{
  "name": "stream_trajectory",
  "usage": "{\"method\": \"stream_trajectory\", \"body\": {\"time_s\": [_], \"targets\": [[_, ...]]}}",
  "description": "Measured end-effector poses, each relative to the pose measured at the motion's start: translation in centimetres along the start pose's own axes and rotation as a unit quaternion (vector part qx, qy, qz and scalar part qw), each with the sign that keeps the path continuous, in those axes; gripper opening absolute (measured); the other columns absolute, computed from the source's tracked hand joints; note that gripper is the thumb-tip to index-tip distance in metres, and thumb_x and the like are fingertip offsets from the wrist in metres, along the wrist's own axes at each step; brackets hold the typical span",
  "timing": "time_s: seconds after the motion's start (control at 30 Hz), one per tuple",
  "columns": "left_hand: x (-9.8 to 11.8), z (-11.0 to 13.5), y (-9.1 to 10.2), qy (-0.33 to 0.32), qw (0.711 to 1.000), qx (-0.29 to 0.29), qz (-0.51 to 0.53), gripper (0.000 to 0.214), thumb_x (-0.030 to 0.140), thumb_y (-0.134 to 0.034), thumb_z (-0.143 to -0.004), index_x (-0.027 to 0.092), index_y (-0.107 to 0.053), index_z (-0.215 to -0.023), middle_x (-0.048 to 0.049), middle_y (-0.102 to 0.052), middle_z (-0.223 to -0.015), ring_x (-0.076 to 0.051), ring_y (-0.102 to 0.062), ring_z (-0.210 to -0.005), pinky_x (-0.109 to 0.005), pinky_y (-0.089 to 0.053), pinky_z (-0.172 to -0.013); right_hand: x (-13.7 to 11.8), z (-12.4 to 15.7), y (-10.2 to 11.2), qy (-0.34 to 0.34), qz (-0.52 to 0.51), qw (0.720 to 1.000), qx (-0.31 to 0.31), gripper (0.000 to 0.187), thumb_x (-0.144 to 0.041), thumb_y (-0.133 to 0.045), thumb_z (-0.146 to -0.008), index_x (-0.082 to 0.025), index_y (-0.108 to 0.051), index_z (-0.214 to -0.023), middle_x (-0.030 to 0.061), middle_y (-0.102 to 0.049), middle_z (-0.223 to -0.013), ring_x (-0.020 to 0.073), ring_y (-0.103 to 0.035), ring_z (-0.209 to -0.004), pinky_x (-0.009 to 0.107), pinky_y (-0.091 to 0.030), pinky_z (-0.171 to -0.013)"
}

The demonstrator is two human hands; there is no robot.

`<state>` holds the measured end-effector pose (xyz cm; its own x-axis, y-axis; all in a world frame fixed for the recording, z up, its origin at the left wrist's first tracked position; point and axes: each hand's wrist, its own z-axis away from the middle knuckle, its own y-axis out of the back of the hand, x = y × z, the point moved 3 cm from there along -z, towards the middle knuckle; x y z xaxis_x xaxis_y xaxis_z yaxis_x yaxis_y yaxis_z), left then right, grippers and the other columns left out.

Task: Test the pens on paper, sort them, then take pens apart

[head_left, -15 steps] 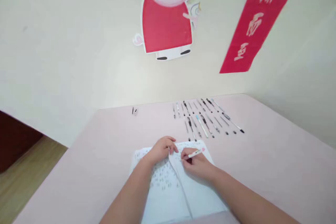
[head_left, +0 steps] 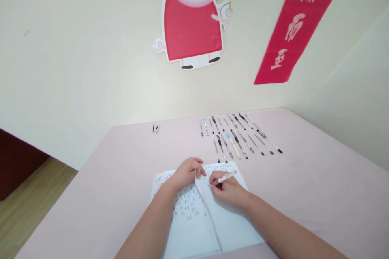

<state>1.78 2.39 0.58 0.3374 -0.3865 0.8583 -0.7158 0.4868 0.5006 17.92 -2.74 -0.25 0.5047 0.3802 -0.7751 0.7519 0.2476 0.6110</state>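
An open notebook (head_left: 234, 226) lies on the pink-covered table, with handwritten characters on its left page and along the top of its right page. My left hand (head_left: 188, 173) rests over the top of the middle fold, fingers curled at the slightly raised page edge and closed on it. In my right hand (head_left: 227, 190) is a white pen (head_left: 226, 177) with a pink end, pinched between thumb and fingers. Its tip is down by the upper part of the right page, partly hidden by the fingers.
Several pens (head_left: 237, 141) lie in two slanted rows beyond the notebook, some with black or blue caps. Small dark and clear items (head_left: 155, 128) lie at the far left of the table (head_left: 121, 158). On the wall hang a cartoon pig cutout (head_left: 193, 28) and a red banner (head_left: 291, 44).
Both hands stay in almost the same place, the right one still on the pen. The view is sharper now.
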Motion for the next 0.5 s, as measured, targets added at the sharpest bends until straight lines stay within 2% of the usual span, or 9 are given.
{"method": "stream_trajectory", "body": {"time_s": [0.3, 0.5], "targets": [[-0.5, 0.0, -0.1, -0.011, 1.000, 0.004, -0.001, 0.026, -0.002, -0.035, -0.048, 0.020, -0.049, -0.045, -0.0022, -0.070, -0.072, -0.019, -0.051, -0.102, -0.033, -0.038, -0.088, -0.2, -0.1, 0.1, -0.004, 0.012, 1.000, 0.013, 0.014, -0.006, -0.047, -0.062, -0.019, -0.053, -0.064, -0.0041, -0.048, -0.057, 0.0099, -0.043, -0.054, 0.022, -0.032, -0.054], [-0.6, 0.0, -0.1, -0.012, 1.000, 0.006, 0.003, 0.026, -0.001, -0.035, -0.047, 0.020, -0.050, -0.046, -0.0027, -0.070, -0.073, -0.019, -0.051, -0.102, -0.033, -0.039, -0.086, 0.9, -0.3, 0.2, -0.065, -0.095, 0.993, 0.010, 0.006, -0.013, -0.049, -0.069, -0.018, -0.052, -0.070, -0.0038, -0.048, -0.060, 0.0104, -0.043, -0.055, 0.022, -0.033, -0.053]]}}
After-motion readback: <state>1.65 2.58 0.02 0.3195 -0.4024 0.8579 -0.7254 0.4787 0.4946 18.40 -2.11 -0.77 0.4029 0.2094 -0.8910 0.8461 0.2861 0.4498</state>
